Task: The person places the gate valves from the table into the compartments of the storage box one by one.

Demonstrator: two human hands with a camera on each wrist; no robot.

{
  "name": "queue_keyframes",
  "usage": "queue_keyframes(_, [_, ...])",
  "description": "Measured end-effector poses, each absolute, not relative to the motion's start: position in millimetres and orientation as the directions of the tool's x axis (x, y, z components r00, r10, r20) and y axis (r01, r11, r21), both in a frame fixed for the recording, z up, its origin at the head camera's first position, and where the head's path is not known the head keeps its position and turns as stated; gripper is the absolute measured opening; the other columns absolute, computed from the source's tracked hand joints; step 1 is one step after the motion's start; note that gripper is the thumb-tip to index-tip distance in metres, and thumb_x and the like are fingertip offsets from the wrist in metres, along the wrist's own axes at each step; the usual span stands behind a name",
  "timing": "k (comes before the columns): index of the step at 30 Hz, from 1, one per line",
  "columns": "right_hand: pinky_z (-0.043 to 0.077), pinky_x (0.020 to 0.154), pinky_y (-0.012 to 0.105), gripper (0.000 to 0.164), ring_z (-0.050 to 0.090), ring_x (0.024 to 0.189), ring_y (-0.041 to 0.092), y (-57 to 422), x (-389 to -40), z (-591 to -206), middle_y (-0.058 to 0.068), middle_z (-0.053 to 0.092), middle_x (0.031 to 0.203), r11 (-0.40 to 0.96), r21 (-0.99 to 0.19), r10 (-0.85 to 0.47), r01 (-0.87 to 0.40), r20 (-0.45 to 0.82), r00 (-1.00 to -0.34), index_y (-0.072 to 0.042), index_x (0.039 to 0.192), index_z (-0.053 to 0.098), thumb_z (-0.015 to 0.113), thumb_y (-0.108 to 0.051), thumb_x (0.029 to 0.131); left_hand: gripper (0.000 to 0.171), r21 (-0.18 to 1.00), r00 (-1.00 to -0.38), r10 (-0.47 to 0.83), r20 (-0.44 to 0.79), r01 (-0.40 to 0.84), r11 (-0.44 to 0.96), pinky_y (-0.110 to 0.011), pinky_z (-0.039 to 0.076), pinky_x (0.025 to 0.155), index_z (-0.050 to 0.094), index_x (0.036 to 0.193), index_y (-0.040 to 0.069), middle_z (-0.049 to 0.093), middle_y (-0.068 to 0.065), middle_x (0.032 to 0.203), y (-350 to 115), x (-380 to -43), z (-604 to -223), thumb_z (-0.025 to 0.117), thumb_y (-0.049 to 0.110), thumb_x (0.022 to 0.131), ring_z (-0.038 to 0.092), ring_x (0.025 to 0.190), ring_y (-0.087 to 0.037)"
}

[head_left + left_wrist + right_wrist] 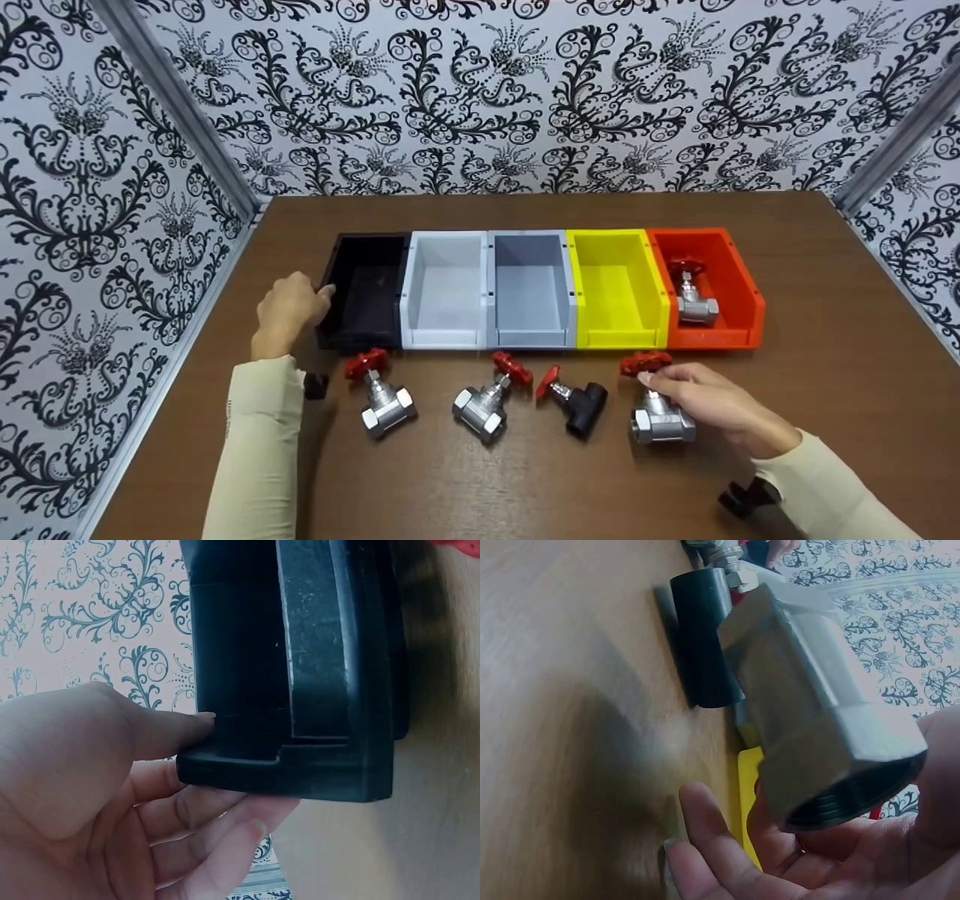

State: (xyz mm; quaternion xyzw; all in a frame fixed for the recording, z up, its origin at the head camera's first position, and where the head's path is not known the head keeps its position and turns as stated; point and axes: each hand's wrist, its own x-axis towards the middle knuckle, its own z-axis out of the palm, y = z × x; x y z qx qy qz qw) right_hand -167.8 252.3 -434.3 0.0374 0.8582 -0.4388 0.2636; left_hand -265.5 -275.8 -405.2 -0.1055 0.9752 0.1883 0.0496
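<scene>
My left hand (292, 306) grips the left side wall of the black bin (364, 341). In the left wrist view the thumb lies over the wall's rim, with the fingers along the outside. My right hand (712, 397) holds a metal gate valve (664, 426) around its neck, just below the red handwheel (645, 363). Its threaded hexagonal end faces the right wrist camera. To its left lies a black tee-shaped valve (585, 409) with a red handwheel. Farther left, two more metal valves (482, 409) (388, 405) rest on the table.
A white bin (444, 340), a grey bin (532, 340), a yellow bin (621, 340) and an orange bin (716, 339) continue the row rightward. Another metal valve (697, 307) lies in the orange one. Patterned walls (495, 97) enclose the brown table (487, 495) behind and at both sides.
</scene>
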Motion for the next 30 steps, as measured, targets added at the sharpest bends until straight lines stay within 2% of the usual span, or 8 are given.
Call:
queue_keyframes(4, [0.04, 0.081, 0.036, 0.06, 0.052, 0.093, 0.021, 250.7, -168.5, -432.0, 0.006, 0.058, 0.099, 0.577, -0.751, -0.165, 0.321, -0.492, -0.855, 0.0, 0.121, 0.062, 0.056, -0.054, 0.096, 0.052, 0.361, -0.973, -0.191, -0.131, -0.226, 0.905, -0.065, 0.044, 0.086, 0.064, 0.109, -0.009, 0.057, -0.039, 0.124, -275.2, -265.1, -405.2, 0.051, 0.04, 0.099, 0.057, 0.111, -0.055])
queue_keyframes(12, [0.051, 0.069, 0.029, 0.055, 0.059, 0.077, 0.016, 250.7, -172.8, -432.5, 0.005, 0.057, 0.089, 0.416, -0.847, -0.285, 0.331, -0.467, -0.837, 0.008, 0.122, 0.054, 0.052, -0.044, 0.101, 0.055, 0.353, -0.971, -0.199, -0.129, -0.233, 0.906, -0.064, 0.044, 0.087, 0.061, 0.115, -0.011, 0.056, -0.04, 0.125, -274.3, -265.5, -405.3, 0.051, 0.04, 0.099, 0.056, 0.112, -0.055])
queue_keyframes(19, [0.053, 0.071, 0.031, 0.064, 0.059, 0.081, 0.018, 249.9, -174.9, -432.4, 0.007, 0.057, 0.097, 0.395, -0.838, -0.284, 0.377, -0.501, -0.817, 0.008, 0.132, 0.046, 0.052, -0.048, 0.1, 0.056, 0.349, -0.966, -0.205, -0.156, -0.248, 0.904, -0.064, 0.043, 0.089, 0.059, 0.118, -0.011, 0.054, -0.04, 0.127, -274.3, -266.6, -405.0, 0.05, 0.041, 0.1, 0.055, 0.114, -0.055])
queue_keyframes(26, [0.058, 0.06, 0.035, 0.056, 0.065, 0.068, 0.019, 251.4, -174.5, -431.3, 0.007, 0.059, 0.087, 0.288, -0.865, -0.35, 0.41, -0.494, -0.796, 0.004, 0.126, 0.047, 0.053, -0.046, 0.101, 0.055, 0.341, -0.967, -0.197, -0.161, -0.242, 0.909, -0.065, 0.044, 0.09, 0.058, 0.117, -0.012, 0.055, -0.04, 0.126, -274.3, -266.2, -404.4, 0.048, 0.04, 0.101, 0.055, 0.112, -0.056])
queue_keyframes(30, [0.057, 0.059, 0.034, 0.051, 0.064, 0.069, 0.018, 250.4, -173.9, -431.2, 0.006, 0.061, 0.087, 0.242, -0.877, -0.36, 0.415, -0.479, -0.801, 0.003, 0.121, 0.048, 0.054, -0.044, 0.101, 0.054, 0.348, -0.97, -0.193, -0.15, -0.235, 0.908, -0.065, 0.045, 0.089, 0.059, 0.115, -0.013, 0.055, -0.041, 0.124, -274.0, -265.9, -405.3, 0.049, 0.038, 0.1, 0.056, 0.111, -0.056])
